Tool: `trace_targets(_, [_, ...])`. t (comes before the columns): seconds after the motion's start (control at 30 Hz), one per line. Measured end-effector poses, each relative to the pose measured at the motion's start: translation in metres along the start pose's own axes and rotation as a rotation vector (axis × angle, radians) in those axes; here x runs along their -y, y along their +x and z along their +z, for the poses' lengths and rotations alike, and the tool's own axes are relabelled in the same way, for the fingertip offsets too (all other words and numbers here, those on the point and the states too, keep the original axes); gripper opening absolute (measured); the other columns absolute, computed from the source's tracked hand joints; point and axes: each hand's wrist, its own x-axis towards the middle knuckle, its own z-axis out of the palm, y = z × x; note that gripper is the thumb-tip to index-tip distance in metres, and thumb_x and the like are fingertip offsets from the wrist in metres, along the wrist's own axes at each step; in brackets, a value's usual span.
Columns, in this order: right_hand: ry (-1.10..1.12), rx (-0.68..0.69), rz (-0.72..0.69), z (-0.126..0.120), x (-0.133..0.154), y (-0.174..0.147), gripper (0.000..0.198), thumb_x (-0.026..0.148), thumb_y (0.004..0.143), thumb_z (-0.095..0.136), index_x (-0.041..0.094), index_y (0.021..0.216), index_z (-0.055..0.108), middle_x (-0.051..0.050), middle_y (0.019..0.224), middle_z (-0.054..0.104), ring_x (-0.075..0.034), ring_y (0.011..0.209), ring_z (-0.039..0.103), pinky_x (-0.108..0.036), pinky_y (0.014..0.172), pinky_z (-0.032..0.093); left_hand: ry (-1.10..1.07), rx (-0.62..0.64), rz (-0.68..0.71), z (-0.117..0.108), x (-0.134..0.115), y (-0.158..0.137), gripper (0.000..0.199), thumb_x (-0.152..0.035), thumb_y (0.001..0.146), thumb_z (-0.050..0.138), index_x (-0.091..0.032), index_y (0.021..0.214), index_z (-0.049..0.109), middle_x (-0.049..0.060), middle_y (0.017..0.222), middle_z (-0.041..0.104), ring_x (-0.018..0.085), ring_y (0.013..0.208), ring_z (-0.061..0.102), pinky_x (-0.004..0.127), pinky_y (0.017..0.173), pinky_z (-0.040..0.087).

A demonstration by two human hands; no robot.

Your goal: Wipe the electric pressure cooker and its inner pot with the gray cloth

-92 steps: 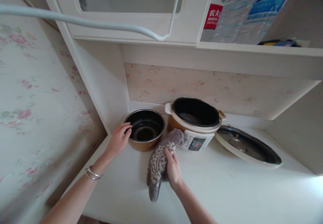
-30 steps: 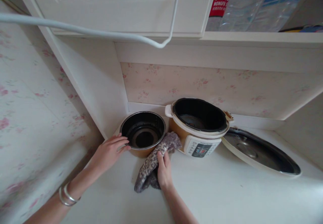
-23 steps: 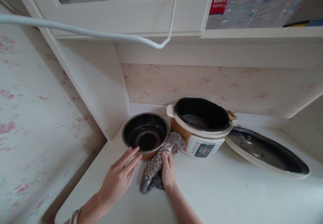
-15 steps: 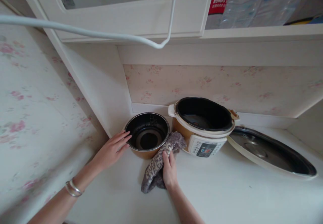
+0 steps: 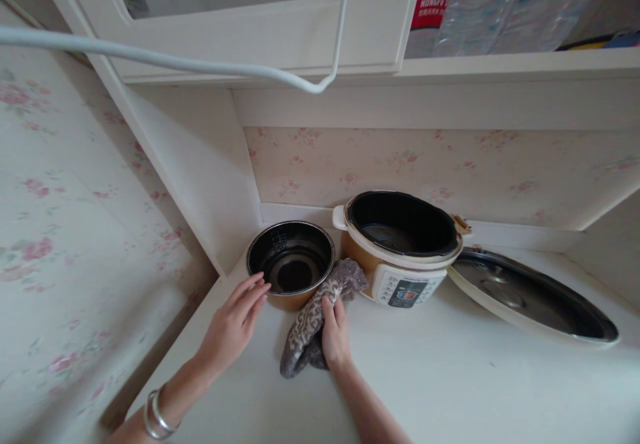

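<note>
My left hand is at the front-left rim of a round inner pot, black inside and brown outside. Its fingers reach over the rim; the thumb's contact is hard to see. In my right hand a grey-brown patterned cloth is bunched, its upper part against the pot's outer right side. Just right of the pot stands an electric pressure cooker with a white rim, brown body and front control panel. The cooker's lid lies underside up at the right, beside the cooker.
Everything stands on a white counter below a white cabinet. A white cable crosses above the hands. Plastic-wrapped bottles fill part of the upper shelf. At the left is a flowered wall.
The inner pot has turned: its inside markings have shifted from the back right toward the back left. My left hand has moved right and toward the front along the rim side.
</note>
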Motion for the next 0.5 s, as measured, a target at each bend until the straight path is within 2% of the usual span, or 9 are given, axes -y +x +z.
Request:
trace_targets(0.13, [-0.012, 0.012, -0.003, -0.001, -0.002, 0.0, 0.051, 0.054, 0.086, 0.05, 0.021, 0.122, 0.062, -0.006, 0.12, 0.065, -0.024, 0.12, 0.051, -0.037, 0.105, 0.036, 0.075, 0.113, 0.05, -0.012, 0.054, 0.019, 0.037, -0.035, 0.096, 0.044, -0.023, 0.127, 0.059, 0.006, 0.139, 0.054, 0.022, 0.125, 0.053, 0.04, 0.106, 0.045])
trace_targets(0.23, [-0.025, 0.017, -0.013, -0.001, -0.003, -0.001, 0.05, 0.054, 0.086, 0.05, 0.021, 0.121, 0.063, -0.006, 0.119, 0.066, -0.025, 0.12, 0.051, -0.037, 0.103, 0.037, 0.123, 0.177, 0.103, -0.012, 0.076, 0.027, 0.036, -0.038, 0.097, 0.043, -0.024, 0.122, 0.064, 0.004, 0.132, 0.06, 0.021, 0.124, 0.054, 0.04, 0.107, 0.045])
trace_targets(0.33, [-0.039, 0.02, -0.033, 0.0, -0.004, -0.001, 0.049, 0.053, 0.086, 0.049, 0.022, 0.121, 0.062, -0.006, 0.118, 0.066, -0.025, 0.12, 0.05, -0.037, 0.103, 0.037, 0.171, 0.143, 0.118, -0.007, 0.063, 0.025, 0.032, -0.036, 0.096, 0.044, -0.024, 0.114, 0.068, 0.003, 0.124, 0.066, 0.02, 0.119, 0.059, 0.038, 0.103, 0.049])
trace_targets(0.5, [-0.051, 0.018, -0.057, 0.001, -0.002, -0.001, 0.049, 0.053, 0.087, 0.048, 0.022, 0.123, 0.061, -0.006, 0.119, 0.065, -0.024, 0.12, 0.05, -0.038, 0.104, 0.035, 0.299, -0.026, 0.122, -0.001, -0.001, 0.009, 0.022, -0.031, 0.091, 0.057, -0.022, 0.104, 0.072, 0.003, 0.107, 0.073, 0.023, 0.1, 0.068, 0.043, 0.095, 0.053])
